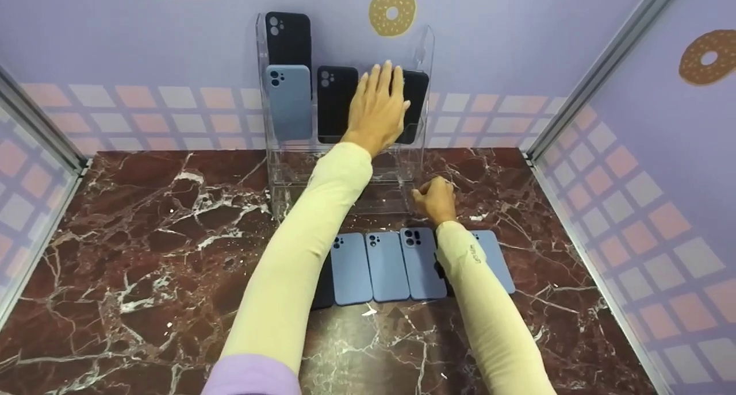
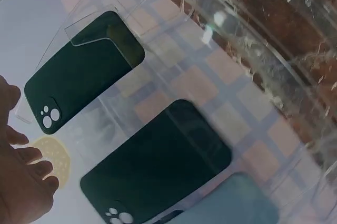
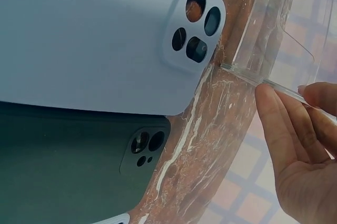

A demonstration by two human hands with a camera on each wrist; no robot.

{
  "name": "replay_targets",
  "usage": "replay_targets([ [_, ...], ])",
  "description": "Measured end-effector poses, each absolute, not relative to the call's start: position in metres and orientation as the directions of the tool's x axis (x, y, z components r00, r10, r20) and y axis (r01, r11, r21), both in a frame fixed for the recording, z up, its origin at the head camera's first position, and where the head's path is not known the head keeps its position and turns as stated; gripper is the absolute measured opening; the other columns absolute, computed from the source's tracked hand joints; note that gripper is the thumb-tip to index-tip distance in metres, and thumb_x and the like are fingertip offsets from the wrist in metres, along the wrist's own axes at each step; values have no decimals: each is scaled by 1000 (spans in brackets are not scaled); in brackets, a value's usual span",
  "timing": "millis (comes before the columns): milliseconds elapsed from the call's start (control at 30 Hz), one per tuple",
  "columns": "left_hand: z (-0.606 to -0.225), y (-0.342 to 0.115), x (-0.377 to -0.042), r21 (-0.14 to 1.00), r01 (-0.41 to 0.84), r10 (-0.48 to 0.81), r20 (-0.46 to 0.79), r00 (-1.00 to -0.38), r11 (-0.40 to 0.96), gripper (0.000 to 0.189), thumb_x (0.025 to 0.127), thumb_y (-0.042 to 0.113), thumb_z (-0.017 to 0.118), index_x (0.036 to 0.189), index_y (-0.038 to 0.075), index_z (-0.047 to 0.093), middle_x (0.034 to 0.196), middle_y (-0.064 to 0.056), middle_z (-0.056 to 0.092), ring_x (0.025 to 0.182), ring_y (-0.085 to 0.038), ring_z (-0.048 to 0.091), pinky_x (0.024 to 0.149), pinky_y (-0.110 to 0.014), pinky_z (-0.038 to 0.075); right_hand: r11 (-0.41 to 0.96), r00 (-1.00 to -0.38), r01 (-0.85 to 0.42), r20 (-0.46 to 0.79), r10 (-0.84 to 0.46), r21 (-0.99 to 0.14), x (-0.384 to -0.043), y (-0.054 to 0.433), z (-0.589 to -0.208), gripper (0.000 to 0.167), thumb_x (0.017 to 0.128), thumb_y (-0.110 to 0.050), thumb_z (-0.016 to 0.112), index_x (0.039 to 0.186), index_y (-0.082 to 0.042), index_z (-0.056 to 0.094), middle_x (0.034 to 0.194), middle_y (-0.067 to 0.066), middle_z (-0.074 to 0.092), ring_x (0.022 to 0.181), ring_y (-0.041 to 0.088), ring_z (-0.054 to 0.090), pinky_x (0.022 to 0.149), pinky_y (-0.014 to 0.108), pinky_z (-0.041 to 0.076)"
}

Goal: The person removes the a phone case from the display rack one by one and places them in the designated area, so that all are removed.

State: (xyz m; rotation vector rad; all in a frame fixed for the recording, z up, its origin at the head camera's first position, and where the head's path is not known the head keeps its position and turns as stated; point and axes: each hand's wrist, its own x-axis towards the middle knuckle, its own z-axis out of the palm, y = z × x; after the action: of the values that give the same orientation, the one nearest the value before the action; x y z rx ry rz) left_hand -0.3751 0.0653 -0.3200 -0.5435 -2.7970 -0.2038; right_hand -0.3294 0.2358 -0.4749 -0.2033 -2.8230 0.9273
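A clear plastic display rack (image 1: 368, 213) stands against the back wall. My left hand (image 1: 376, 107) is raised in front of it with fingers straight, overlapping a black phone case (image 1: 418, 107) on the right. In the left wrist view its fingers appear beside that case's camera end, holding nothing. Another black case (image 1: 333, 107) stands left of the hand. Farther left are a blue-grey case (image 1: 290, 107) and, above it, a black one (image 1: 287, 44). Low at the rack's right side, my right hand (image 1: 437, 199) pinches the clear plastic edge (image 3: 247, 75) between thumb and fingers.
Before the rack, a row of cases lies on the marbled table (image 1: 144, 257): a dark one (image 1: 323, 286) at left, several blue-grey ones (image 1: 388, 271), and a dark one (image 3: 68, 166) mostly under my right sleeve. Patterned panels (image 1: 661, 211) enclose the sides and back.
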Motion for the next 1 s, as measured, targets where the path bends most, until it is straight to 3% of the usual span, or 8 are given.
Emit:
replay_targets([
  [167,-308,76,-379,32,384,370,204,-906,923,74,103,25,45,161,0,5,168,-19,5,154,-37,8,124,-45,2,795,-975,80,120,189,-601,-327,234,-471,20,88,-19,75,89,1,77,105,22,74,102,43,68,95,52,50],
  [333,-305,81,-381,3,384,378,156,-912,923,82,101,29,54,160,-3,7,167,-21,14,153,-39,16,124,-47,7,792,-974,94,108,198,-604,-325,233,-471,19,88,-19,75,90,1,77,103,21,75,100,43,69,95,52,50],
  [467,-307,81,-381,21,407,386,271,-882,913,76,97,23,63,156,-7,24,155,-24,36,141,-37,40,121,-43,25,795,-973,103,106,206,-598,-324,233,-471,20,88,-19,76,91,1,77,103,21,75,100,44,69,94,52,51],
  [567,-312,78,-379,88,432,367,396,-842,898,59,95,8,64,148,-7,42,141,-22,48,121,-35,58,104,-39,47,797,-974,97,107,199,-596,-325,233,-472,21,88,-19,75,92,1,77,104,23,74,101,45,68,95,53,50],
  [633,-315,75,-376,133,448,343,468,-814,884,48,93,0,62,140,-5,53,132,-20,54,108,-35,64,91,-38,55,797,-975,91,109,194,-597,-325,232,-472,21,88,-19,75,92,2,76,105,23,74,102,46,68,96,53,49],
  [700,-316,72,-373,173,463,319,518,-793,869,40,92,-6,58,132,-3,62,124,-18,59,100,-35,67,84,-38,58,793,-974,91,111,196,-602,-325,231,-473,21,88,-19,74,92,2,76,105,23,74,102,46,67,96,53,49],
  [867,-313,68,-369,211,493,308,563,-767,844,28,93,-9,55,111,1,74,107,-15,66,98,-38,70,83,-41,59,788,-971,103,109,211,-607,-324,229,-473,21,87,-20,75,91,1,76,104,23,74,100,46,68,95,52,50],
  [1000,-312,65,-365,212,529,334,572,-749,822,28,93,-9,54,108,1,75,106,-15,67,97,-38,70,82,-40,59,791,-973,105,101,206,-602,-324,227,-473,22,87,-21,75,92,1,76,103,23,74,100,45,68,95,51,50],
])
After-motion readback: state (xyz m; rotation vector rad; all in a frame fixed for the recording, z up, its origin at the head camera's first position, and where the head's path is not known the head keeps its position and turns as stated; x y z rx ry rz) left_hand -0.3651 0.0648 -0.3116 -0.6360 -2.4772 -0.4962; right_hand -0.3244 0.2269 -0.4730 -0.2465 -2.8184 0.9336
